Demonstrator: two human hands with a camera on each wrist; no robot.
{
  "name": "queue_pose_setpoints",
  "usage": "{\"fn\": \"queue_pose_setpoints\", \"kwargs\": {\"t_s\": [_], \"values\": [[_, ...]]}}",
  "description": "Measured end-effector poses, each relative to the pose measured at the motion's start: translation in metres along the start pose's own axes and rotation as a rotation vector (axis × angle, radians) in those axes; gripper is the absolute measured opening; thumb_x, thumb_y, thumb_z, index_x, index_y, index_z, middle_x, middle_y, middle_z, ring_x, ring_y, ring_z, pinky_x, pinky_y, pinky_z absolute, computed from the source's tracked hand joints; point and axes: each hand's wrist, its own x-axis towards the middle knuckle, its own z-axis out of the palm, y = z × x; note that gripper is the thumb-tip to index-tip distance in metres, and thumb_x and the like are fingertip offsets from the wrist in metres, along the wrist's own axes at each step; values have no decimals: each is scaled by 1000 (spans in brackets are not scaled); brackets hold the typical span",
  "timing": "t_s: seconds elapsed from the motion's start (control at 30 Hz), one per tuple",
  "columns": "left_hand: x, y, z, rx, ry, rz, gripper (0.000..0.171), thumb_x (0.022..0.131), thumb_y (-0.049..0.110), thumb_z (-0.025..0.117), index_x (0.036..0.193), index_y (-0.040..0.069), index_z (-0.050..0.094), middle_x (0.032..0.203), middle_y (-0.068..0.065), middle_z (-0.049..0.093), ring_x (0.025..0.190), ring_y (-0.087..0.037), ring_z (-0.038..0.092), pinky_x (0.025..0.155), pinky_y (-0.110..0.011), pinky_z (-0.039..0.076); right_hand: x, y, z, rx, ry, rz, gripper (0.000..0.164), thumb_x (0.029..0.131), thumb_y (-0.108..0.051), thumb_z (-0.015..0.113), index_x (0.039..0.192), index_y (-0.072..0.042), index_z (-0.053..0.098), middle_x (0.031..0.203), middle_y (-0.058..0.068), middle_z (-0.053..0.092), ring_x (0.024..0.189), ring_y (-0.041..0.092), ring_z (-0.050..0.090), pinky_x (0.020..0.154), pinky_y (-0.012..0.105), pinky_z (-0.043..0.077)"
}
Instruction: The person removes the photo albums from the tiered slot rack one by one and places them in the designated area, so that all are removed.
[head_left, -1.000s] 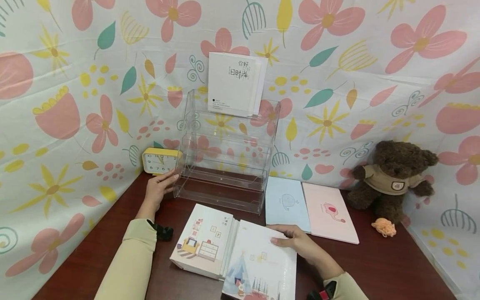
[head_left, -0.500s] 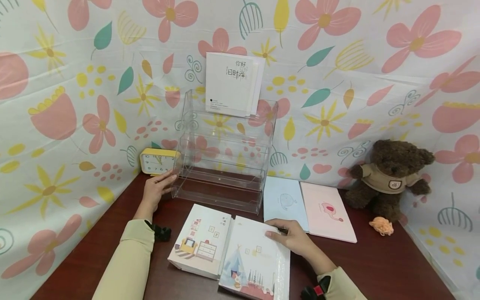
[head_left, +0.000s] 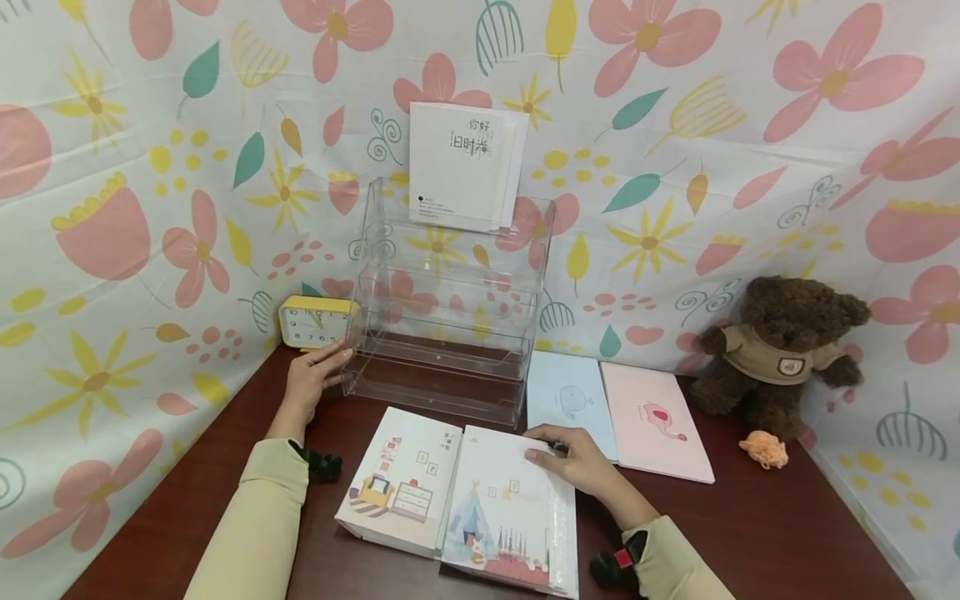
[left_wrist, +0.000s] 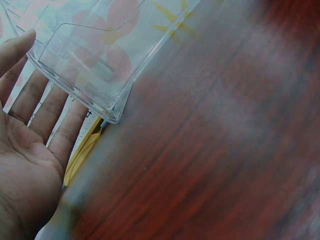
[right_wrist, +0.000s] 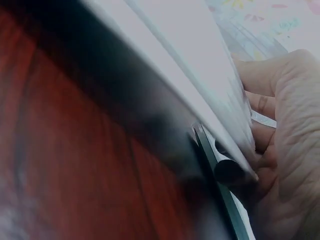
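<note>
My right hand (head_left: 579, 467) pinches the upper right edge of a white notebook with a blue tent drawing (head_left: 498, 508). In the right wrist view its pages (right_wrist: 200, 70) stand off the dark table, with thumb and fingers (right_wrist: 262, 75) on either side. A thick stack of notebooks with a yellow armchair drawing (head_left: 405, 479) lies against its left side. My left hand (head_left: 315, 379) touches the left side of a clear tiered acrylic rack (head_left: 442, 358). In the left wrist view the fingers (left_wrist: 50, 112) are extended along the rack's edge (left_wrist: 75, 90).
White booklets (head_left: 461, 167) stand in the rack's top tier. A yellow clock (head_left: 317, 323) sits left of the rack. Blue (head_left: 572, 404) and pink notebooks (head_left: 658, 421) lie to its right. Beyond are a teddy bear (head_left: 783, 358) and an orange pompom (head_left: 764, 450). Patterned cloth encloses the table.
My right hand has moved the tent notebook left and slightly away from me, closing the gap to the armchair stack. The left hand stays at the rack.
</note>
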Motion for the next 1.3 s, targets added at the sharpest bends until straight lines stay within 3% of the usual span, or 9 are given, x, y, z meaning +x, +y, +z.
{"fn": "queue_pose_setpoints", "kwargs": {"t_s": [0.53, 0.87, 1.07, 1.3], "values": [[-1, 2, 1, -17, 2, 5, 62, 89, 37, 79, 140, 8, 60, 138, 0, 62, 104, -1, 65, 83, -27, 59, -5, 0, 2, -37, -5, 116, 20, 94, -40, 72, 110, -28, 75, 97, -14, 73, 74, 9, 59, 67, 25, 50], [-4, 2, 1, -5, -4, -10, 62, 91, 37, 77, 143, 10, 58, 142, -2, 59, 105, 0, 65, 87, -29, 58, -4, -3, 3, -89, 2, 149, 22, 93, -43, 73, 109, -28, 76, 95, -16, 72, 76, 8, 60, 69, 25, 52], [-5, 3, 2, -20, 3, -6, 62, 90, 35, 78, 142, 8, 59, 133, 3, 66, 103, -1, 66, 83, -27, 59, -5, -2, 4, -115, 13, 123, 22, 92, -40, 74, 107, -25, 77, 93, -13, 72, 73, 9, 58, 66, 26, 50], [-4, 4, 2, -10, 5, 0, 63, 89, 37, 79, 142, 8, 59, 141, -3, 60, 105, -1, 65, 83, -27, 59, -5, 0, 4, -110, 14, 97, 19, 93, -36, 75, 108, -24, 77, 100, -11, 73, 84, 7, 64, 72, 28, 54]]}}
